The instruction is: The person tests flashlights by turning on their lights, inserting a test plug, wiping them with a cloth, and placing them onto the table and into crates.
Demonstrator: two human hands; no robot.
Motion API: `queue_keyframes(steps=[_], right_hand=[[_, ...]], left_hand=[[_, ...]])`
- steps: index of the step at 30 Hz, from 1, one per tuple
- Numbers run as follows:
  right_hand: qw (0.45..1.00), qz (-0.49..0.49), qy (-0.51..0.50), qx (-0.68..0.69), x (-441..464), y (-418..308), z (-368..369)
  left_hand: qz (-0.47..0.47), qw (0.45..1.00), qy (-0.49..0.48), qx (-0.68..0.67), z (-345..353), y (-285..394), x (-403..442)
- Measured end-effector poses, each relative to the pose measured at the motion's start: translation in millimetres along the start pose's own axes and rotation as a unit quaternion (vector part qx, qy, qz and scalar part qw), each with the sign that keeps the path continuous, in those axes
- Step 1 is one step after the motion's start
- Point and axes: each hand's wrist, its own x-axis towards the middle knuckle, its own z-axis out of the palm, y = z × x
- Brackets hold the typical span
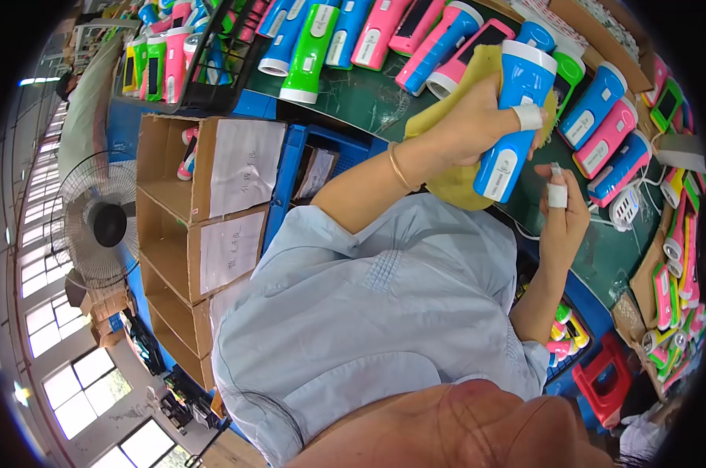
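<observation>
My left hand (485, 121) grips a blue flashlight (516, 113) with a white rim and white label, tilted with its wide end up. A yellow cloth (454, 183) lies behind the flashlight and under that hand. White tape wraps my left thumb. Just right of the flashlight's lower end, my right hand (563, 214) is raised with its fingers half bent and somewhat apart. White tape covers two of its fingertips, and no object shows in it. Blue, pink and green flashlights (312, 54) lie on the green table (353, 101) beyond my hands.
Cardboard compartments (169, 168) with paper labels stand at the left, beside a blue crate (290, 160). A black basket (212, 86) of flashlights is at upper left. A white power strip (624, 209) with cables lies at right. A fan (109, 225) and red stool (605, 382) are further out.
</observation>
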Motion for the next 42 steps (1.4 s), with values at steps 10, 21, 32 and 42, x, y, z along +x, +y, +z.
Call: queue_keyframes(steps=[10, 21, 32, 42], right_hand=[[0.993, -0.104, -0.056, -0.025, 16, -30, -10], [0.983, -0.114, 0.003, -0.142, 24, -39, -3], [0.973, -0.158, 0.144, -0.085, -2, -35, -13], [0.948, 0.17, 0.109, 0.247, -7, -10, -8]], left_hand=[[0.065, 0.951, -0.099, 0.286, -6, -3, -9], [0.105, 0.896, 0.002, 0.431, 0, -11, -9], [0.208, 0.891, 0.09, 0.393, -13, -12, 17], [0.239, 0.888, -0.014, 0.392, 15, 9, 1]])
